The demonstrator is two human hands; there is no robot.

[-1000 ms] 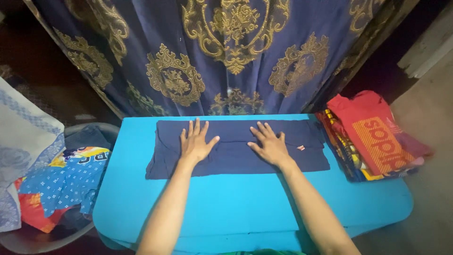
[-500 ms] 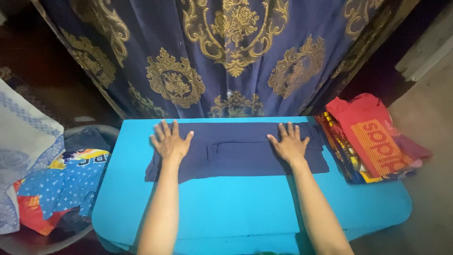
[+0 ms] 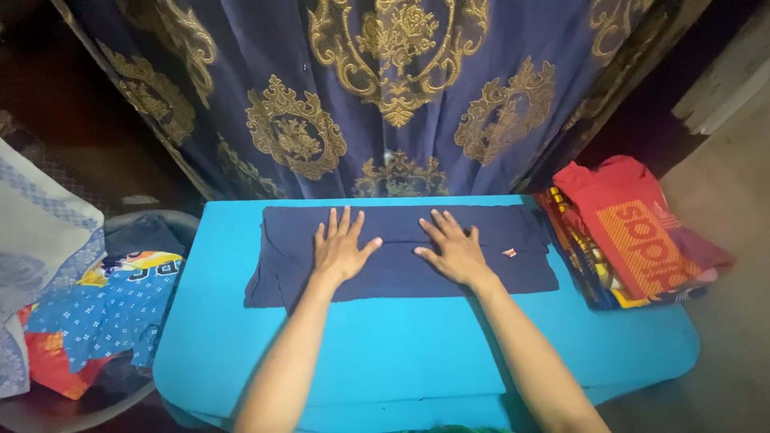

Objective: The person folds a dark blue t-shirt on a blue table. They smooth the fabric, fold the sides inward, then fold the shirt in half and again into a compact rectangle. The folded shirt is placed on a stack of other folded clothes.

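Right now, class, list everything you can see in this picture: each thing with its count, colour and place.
navy garment: one, dark blue, folded flat on the table's far half
table: one, bright blue, centre
folded clothes stack: one, red on top, table's right end
laundry tub: one, grey, floor left, holding mixed blue and red clothes
curtain: one, navy with gold motifs, behind
left hand: flat on the garment
right hand: flat on the garment

bare table front, clothes stack right
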